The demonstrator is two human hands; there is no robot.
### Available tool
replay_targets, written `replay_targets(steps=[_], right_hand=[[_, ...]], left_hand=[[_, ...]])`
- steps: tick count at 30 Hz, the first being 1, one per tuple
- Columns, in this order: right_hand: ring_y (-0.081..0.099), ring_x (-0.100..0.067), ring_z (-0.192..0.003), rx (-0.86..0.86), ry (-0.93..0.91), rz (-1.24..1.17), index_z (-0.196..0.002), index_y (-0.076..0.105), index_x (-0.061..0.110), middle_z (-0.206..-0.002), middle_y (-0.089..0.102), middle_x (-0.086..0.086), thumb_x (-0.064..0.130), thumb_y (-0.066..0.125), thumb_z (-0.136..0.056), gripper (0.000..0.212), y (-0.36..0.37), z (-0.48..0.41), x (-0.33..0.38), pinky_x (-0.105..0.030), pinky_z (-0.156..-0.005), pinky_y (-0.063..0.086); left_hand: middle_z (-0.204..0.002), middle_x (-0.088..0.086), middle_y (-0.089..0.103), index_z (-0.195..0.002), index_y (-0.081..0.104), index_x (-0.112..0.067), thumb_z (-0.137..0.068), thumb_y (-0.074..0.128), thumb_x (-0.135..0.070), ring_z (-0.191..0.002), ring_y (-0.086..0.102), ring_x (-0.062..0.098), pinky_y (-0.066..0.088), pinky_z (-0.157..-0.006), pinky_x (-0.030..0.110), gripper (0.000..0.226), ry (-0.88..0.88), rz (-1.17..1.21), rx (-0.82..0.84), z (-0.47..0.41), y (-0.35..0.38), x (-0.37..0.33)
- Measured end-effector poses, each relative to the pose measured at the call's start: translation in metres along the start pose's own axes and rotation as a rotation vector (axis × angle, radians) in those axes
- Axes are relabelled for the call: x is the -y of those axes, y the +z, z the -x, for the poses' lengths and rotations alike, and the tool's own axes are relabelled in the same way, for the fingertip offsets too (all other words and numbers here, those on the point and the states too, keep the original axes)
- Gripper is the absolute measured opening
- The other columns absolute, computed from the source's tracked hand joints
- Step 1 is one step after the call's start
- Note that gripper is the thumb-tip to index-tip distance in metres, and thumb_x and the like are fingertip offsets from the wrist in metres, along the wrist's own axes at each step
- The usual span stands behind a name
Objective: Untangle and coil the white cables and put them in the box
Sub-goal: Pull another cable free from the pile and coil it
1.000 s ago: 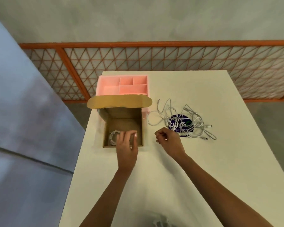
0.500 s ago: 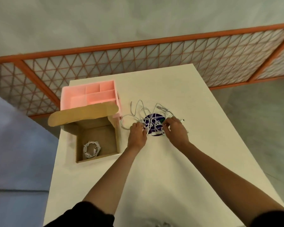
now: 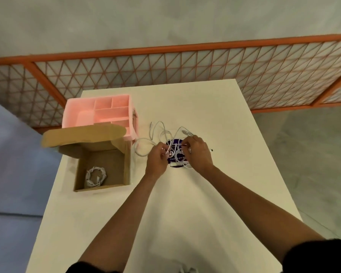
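Pinching strands of the thin, glossy white cables (image 3: 156,133) tangled over a round purple disc (image 3: 174,143), the left hand (image 3: 157,161) and right hand (image 3: 199,152) curl knuckles-up on my feed; one neat coil (image 3: 96,176) lies inside the open brown cardboard box (image 3: 127,164), left.

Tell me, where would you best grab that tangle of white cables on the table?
Probably a loose end of the tangled cables, pinched from the far left: it sticks out free of the knot, so it should pull through.
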State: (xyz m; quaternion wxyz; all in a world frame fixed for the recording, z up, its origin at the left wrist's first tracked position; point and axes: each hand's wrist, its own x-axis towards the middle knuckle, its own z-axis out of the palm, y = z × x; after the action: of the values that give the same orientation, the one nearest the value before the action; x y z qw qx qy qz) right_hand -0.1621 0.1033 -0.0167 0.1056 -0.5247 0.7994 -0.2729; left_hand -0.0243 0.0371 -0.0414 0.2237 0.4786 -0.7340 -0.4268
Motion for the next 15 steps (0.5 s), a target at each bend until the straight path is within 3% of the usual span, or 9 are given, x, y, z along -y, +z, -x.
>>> replay_targets(steps=[4,6,9,15], right_hand=[[0.047,-0.028,-0.112,0.15,-0.046,-0.015,-0.133,0.05,0.022,-0.123,0.054,-0.007,0.028,0.06,-0.09,0.045,-0.015,-0.013,-0.001,-0.039,-0.093,0.035],[0.041,-0.027,-0.119,0.239,-0.086,0.007,-0.141,0.041,0.032,-0.134,0.045,-0.005,0.031,0.058,-0.092,0.052,-0.024,-0.019,0.003,-0.04,-0.096,0.031],[0.038,-0.025,-0.122,0.33,-0.142,0.005,-0.14,0.041,0.039,-0.136,0.046,-0.001,0.032,0.054,-0.094,0.048,-0.036,-0.021,0.008,-0.04,-0.097,0.027],[0.042,-0.024,-0.122,0.462,-0.179,0.094,-0.124,0.058,0.034,-0.121,0.059,0.002,0.026,0.049,-0.097,0.03,-0.043,-0.007,0.005,-0.042,-0.093,0.025]], left_hand=[[-0.083,0.0,0.06,-0.092,0.048,-0.009,-0.089,0.045,0.014,-0.084,0.061,0.017,0.046,-0.08,0.029,0.023,-0.049,0.152,0.111,0.012,-0.011,-0.021],[-0.084,0.0,0.061,-0.085,0.047,-0.011,-0.09,0.044,0.015,-0.087,0.063,0.01,0.046,-0.083,0.023,0.027,-0.034,0.209,0.19,0.017,-0.02,-0.031],[-0.091,0.003,0.066,-0.083,0.046,-0.014,-0.09,0.037,0.018,-0.091,0.063,0.002,0.045,-0.082,0.011,0.034,0.005,0.227,0.279,0.028,-0.034,-0.048],[-0.093,-0.001,0.068,-0.077,0.032,-0.016,-0.089,0.029,0.021,-0.091,0.064,-0.001,0.044,-0.082,0.012,0.038,0.072,0.339,0.187,0.042,-0.063,-0.089]])
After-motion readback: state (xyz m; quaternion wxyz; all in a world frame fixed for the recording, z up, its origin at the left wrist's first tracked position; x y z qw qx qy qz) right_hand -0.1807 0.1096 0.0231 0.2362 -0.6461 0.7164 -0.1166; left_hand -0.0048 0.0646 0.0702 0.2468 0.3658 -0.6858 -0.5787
